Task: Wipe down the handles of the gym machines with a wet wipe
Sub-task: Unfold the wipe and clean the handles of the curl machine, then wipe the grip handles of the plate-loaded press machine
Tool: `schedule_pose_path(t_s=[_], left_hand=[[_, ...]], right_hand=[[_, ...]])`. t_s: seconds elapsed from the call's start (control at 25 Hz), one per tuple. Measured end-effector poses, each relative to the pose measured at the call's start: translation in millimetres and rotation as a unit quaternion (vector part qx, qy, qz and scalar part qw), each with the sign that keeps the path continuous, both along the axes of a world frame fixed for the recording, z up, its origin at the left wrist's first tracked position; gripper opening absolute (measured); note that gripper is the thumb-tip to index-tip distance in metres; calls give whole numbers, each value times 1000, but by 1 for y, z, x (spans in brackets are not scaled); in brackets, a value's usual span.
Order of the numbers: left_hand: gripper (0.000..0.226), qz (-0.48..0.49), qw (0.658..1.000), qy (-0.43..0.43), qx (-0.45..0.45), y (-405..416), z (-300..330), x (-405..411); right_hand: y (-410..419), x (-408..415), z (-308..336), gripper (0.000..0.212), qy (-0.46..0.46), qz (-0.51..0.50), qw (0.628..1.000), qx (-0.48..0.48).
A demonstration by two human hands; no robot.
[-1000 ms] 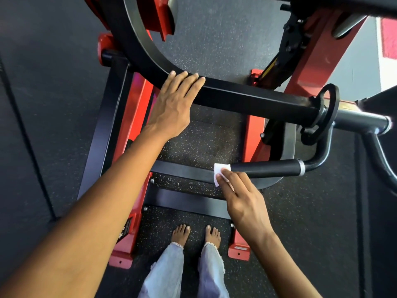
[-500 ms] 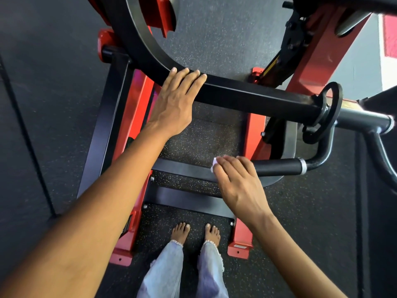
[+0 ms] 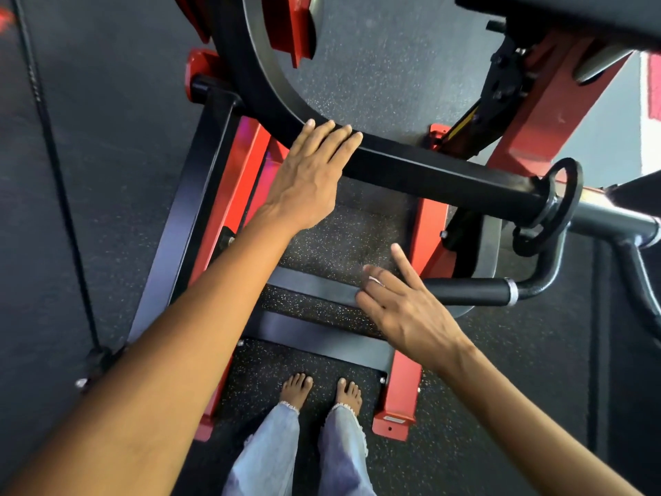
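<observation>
a: over the black foam handle (image 3: pixel 468 289) at the lower right, the right grip (image 3: pixel 404 302) lies with fingers spread and nearly straight, covering the handle's free end.

b: and the wet wipe (image 3: pixel 373 279)?

a: only a small white sliver shows, tucked between two fingers of that grip, right at the handle's end. whether the fingers pinch it or just press it down, i cannot tell.

b: the left grip (image 3: pixel 307 177)?

a: flat, fingers straight and together, resting on the thick black curved bar (image 3: pixel 429 173) of the red machine frame (image 3: pixel 429 227). it has hold of nothing.

b: anything else?

a: bare feet (image 3: pixel 296 388) and frayed pale jeans (image 3: pixel 264 449) stand on the speckled dark floor (image 3: pixel 343 241) between the frame's rails, below both arms.
</observation>
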State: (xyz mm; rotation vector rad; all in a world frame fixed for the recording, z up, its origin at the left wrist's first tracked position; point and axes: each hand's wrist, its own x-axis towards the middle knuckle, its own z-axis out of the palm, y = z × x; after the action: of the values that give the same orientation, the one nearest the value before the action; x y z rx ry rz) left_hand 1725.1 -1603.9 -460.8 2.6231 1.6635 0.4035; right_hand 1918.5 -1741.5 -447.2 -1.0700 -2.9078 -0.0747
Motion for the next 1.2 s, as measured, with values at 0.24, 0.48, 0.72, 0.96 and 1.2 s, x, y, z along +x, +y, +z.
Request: schedule_pose_path(t_s=[0.24,0.48,0.72,0.96,1.2], left_hand=[[49,24,979,-145,-140,-26,38,-3],[30,121,928,-320,-146,-93,147,-6],[23,204,909,-341,-122,-160,241,-26],[25,287,889,-348,-83,-227,297,-53],[22,390,846,-362,-31,-307,315,-101]], right_hand=[[13,-2,44,19,283,-254,918,-111],[61,-7,147,17,527,-419,685,-276],[42,-37,239,11,451,-346,763,-307],[-6,-96,286,3,376,-155,879,-249],[-33,-155,309,16,343,-43,910,-230]])
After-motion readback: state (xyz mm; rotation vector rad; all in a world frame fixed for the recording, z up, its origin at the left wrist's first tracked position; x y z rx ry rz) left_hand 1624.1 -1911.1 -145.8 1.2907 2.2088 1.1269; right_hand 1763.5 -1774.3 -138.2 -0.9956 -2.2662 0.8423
